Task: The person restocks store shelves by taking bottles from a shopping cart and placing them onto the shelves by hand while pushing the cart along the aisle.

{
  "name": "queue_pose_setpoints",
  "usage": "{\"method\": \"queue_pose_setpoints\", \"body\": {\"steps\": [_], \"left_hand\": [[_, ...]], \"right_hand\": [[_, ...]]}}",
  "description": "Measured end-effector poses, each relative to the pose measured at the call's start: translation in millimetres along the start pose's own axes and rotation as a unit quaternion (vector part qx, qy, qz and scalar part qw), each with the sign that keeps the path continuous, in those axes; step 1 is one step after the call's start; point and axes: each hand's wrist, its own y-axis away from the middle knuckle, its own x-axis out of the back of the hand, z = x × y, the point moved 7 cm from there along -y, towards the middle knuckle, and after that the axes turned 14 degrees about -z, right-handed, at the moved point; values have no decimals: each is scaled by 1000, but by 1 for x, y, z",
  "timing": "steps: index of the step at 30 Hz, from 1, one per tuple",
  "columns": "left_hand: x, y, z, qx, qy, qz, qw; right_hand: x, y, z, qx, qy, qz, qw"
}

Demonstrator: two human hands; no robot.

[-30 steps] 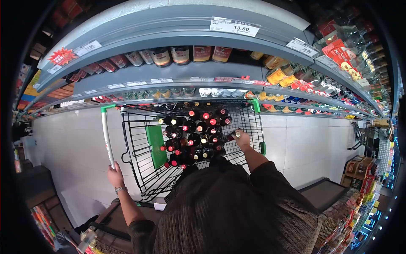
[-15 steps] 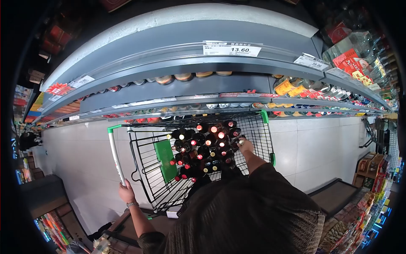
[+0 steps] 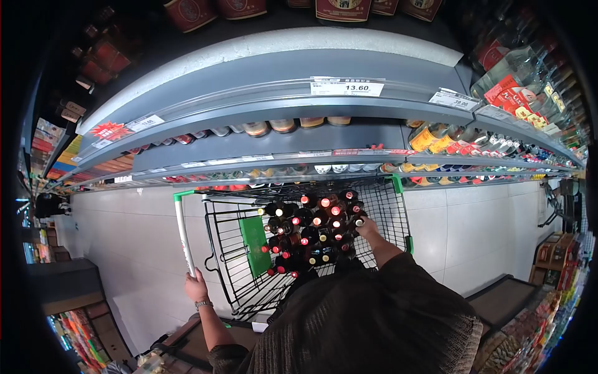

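Note:
My left hand [image 3: 196, 287] is wrapped round the white handle [image 3: 182, 232] of a shopping cart [image 3: 227, 274]. Inside the cart stand several dark bottles [image 3: 308, 234] packed close together, most with red caps and a few with pale ones. At the right edge of this group my right hand [image 3: 369, 228] is closed on a dark bottle [image 3: 359, 223] with a pale cap. My fingers partly hide that bottle, and its lower part does not show. A green panel [image 3: 253, 247] hangs at the handle end of the cart.
A long grey shelf [image 3: 249, 100] with price tags [image 3: 347, 87] runs just beyond the cart, bottles on its lower levels. Pale floor tiles [image 3: 143, 243] lie on both sides. A dark display stand [image 3: 507, 299] is at the right, and another [image 3: 68, 287] at the left.
The view has shifted, so shelf and cart appear slightly lower and further right. My right hand stays at the bottle on the group's right edge; my left hand keeps its grip on the handle.

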Motion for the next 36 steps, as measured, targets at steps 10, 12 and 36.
{"method": "queue_pose_setpoints", "body": {"steps": [10,12,36], "left_hand": [[9,6,4,23,10,-19,1000],[8,6,4,19,18,-14,1000],[13,17,2,-4,62,-8,998]], "right_hand": [[21,60,67,113,11,188,976],[34,89,82,110,78,293,947],[-66,122,192,-138,-432,126,882]]}}
